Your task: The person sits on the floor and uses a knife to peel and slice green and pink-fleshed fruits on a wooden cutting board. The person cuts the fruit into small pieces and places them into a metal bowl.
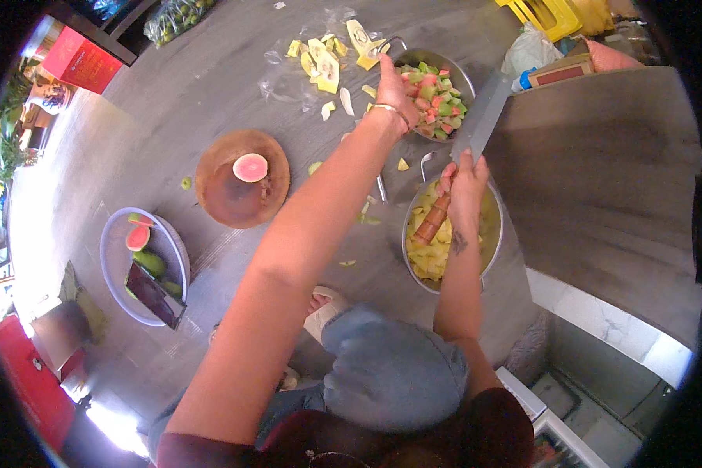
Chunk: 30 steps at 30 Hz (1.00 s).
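Note:
My left hand (396, 96) is at the left rim of a metal pot (469, 79) of chopped pink and green guava (439, 102); whether its fingers grip anything is unclear. My right hand (468, 190) holds a wide-bladed cleaver (484, 120) by its wooden handle, above a second metal pot (405, 248) of yellow fruit pieces (430, 263). The blade reaches up beside the first pot. Left of my arm, a halved pink guava (250, 168) lies on a round wooden chopping board (222, 202).
A plastic basket (106, 275) at left holds guavas with a phone (155, 293) across it. Yellow fruit pieces (326, 70) lie on clear plastic at the top. Scraps and a metal utensil (381, 188) lie between board and pots. A raised dark surface (596, 175) stands at right.

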### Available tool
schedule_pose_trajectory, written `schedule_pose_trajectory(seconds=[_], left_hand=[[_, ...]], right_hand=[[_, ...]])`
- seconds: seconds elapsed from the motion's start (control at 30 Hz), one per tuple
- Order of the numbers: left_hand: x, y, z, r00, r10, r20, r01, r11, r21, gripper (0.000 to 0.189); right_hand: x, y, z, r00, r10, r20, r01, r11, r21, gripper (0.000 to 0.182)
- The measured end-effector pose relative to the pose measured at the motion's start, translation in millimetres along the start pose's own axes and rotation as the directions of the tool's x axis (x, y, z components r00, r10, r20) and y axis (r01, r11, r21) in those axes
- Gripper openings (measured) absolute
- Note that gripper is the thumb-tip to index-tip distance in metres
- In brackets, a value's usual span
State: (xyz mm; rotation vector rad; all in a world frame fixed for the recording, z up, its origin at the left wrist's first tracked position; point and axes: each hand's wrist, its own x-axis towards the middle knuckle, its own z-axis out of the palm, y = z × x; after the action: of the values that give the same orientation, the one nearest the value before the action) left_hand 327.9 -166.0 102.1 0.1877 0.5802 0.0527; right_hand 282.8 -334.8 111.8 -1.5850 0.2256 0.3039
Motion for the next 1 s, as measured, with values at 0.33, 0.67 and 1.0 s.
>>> schedule_pose_trajectory(seconds=[0.33,0.67,1.0], left_hand=[[-90,50,-165,0.630,0.620,0.467,-0.045,-0.571,0.820,0.060],[-143,97,-284,0.827,0.558,0.073,-0.330,0.377,0.865,0.052],[-196,116,-343,0.495,0.768,0.405,-0.061,-0.435,0.898,0.061]], right_hand=[[-21,19,6,0.983,0.107,0.151,-0.088,0.988,-0.126,0.020],[-69,61,94,0.785,0.193,0.589,0.172,0.846,-0.505,0.022],[-63,134,133,0.342,-0.005,0.940,0.902,0.283,-0.327,0.011]])
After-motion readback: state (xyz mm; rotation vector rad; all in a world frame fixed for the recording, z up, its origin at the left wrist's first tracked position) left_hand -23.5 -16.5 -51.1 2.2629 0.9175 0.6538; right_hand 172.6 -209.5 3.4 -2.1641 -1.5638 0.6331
